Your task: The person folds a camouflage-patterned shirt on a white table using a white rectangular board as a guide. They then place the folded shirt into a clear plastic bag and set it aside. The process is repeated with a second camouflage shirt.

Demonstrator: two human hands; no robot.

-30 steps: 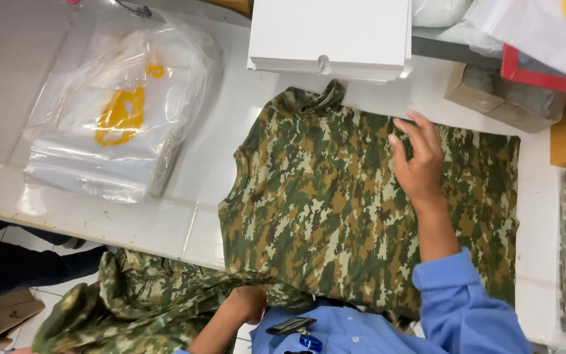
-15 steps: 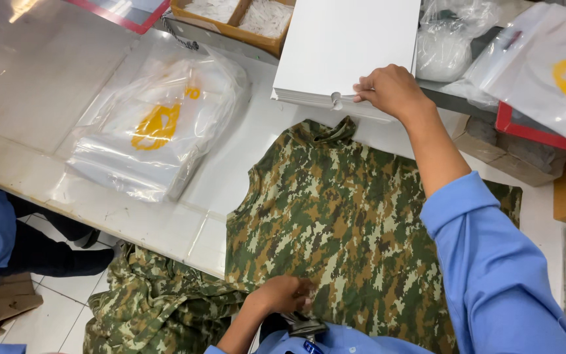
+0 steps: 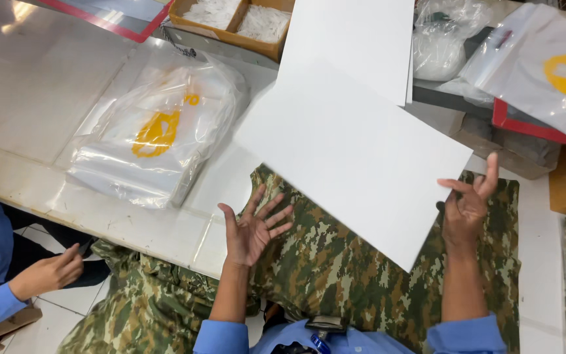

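A large white cardboard sheet hangs tilted in the air above a camouflage shirt that lies flat on the white table. My left hand is palm up with fingers spread, just beside the sheet's lower left edge and over the shirt. On the other side, my right hand has its fingers apart at the sheet's right edge, with the thumb tip lying over that edge. Neither hand closes around the sheet.
A stack of white sheets lies at the back. Clear plastic bags with yellow prints sit to the left, another bag at the right. A cardboard tray stands behind. Another person's hand is at the lower left. More camouflage cloth hangs off the table's edge.
My right hand has drawn one white sheet off the back stack down over the shirt. My left hand has risen from the shirt's hem and opened beside the sheet.
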